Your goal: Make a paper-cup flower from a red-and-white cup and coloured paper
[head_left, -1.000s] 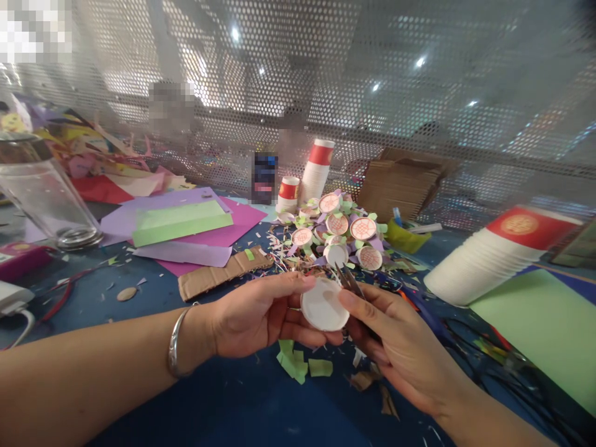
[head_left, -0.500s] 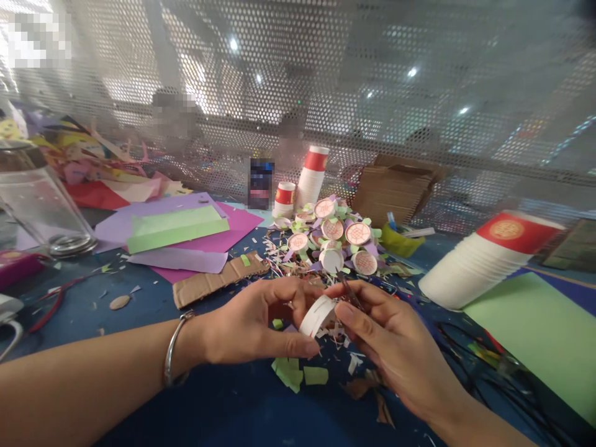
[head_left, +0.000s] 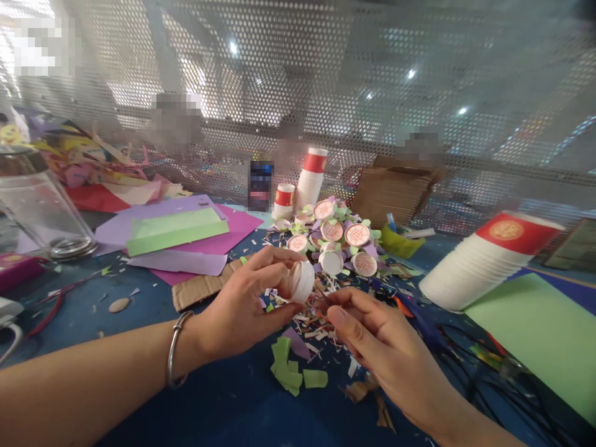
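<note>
My left hand (head_left: 261, 288) holds the short cut-off base of a white paper cup (head_left: 303, 281) between thumb and fingers, its round face turned to the right. Just right of it, my right hand (head_left: 379, 335) pinches a thin dark tool (head_left: 323, 299); only its narrow tip shows, and its kind is unclear. The two hands are apart. Behind them lies a heap of similar cup bases (head_left: 331, 261) with green and purple paper tabs, several bearing orange-red patterns. Green paper scraps (head_left: 285, 369) and fine shreds cover the blue table below.
A stack of paper cups (head_left: 488, 261) leans at the right, beside green paper (head_left: 540, 329) and black cables. More cups (head_left: 311, 177) stand at the back. A cardboard strip (head_left: 193, 295), coloured sheets (head_left: 177, 233) and a glass jar (head_left: 46, 205) lie or stand left. Perforated metal (head_left: 298, 62) closes the back.
My left hand has lifted the cup base up and left and turned its round face toward the right. My right hand has drawn slightly down, away from the base.
</note>
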The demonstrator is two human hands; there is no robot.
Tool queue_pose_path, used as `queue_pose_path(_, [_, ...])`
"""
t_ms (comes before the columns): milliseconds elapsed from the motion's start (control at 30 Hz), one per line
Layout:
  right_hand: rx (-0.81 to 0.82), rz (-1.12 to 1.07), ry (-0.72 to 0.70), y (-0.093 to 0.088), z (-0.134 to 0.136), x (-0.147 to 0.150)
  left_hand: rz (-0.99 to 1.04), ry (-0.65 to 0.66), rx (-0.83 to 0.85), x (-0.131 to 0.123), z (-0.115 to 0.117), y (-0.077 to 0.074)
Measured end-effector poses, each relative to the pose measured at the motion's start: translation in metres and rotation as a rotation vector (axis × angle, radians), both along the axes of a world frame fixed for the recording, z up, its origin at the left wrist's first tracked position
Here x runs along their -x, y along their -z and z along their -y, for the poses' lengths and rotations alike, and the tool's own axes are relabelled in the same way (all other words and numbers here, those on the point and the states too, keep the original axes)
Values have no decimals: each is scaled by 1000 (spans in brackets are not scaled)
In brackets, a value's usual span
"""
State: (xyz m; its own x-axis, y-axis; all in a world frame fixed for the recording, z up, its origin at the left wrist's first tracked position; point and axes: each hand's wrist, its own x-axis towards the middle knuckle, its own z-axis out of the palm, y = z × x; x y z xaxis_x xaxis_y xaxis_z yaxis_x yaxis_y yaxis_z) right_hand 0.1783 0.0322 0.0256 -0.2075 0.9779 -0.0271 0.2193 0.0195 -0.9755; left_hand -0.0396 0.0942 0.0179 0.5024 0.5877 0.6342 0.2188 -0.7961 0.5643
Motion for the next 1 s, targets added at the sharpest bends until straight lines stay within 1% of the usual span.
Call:
queue_pose_path(167, [-6, 51, -45, -1, 1, 1, -39, -7, -53, -1, 1, -1])
queue_pose_path(367, [-35, 101, -50, -1, 0, 2, -55, 20, -75, -1, 2, -2])
queue_pose_path(633, [-107, 159, -61, -1, -1, 2, -68, 7, -39, -2, 4, -5])
queue_pose_path(867, [-108, 174, -61, -1, -2, 2, -86, 15, -14, -3, 4, -4])
queue_pose_path(1000, [-109, 222, -54, -3, -4, 3, -78, 33, 14, -3, 3, -5])
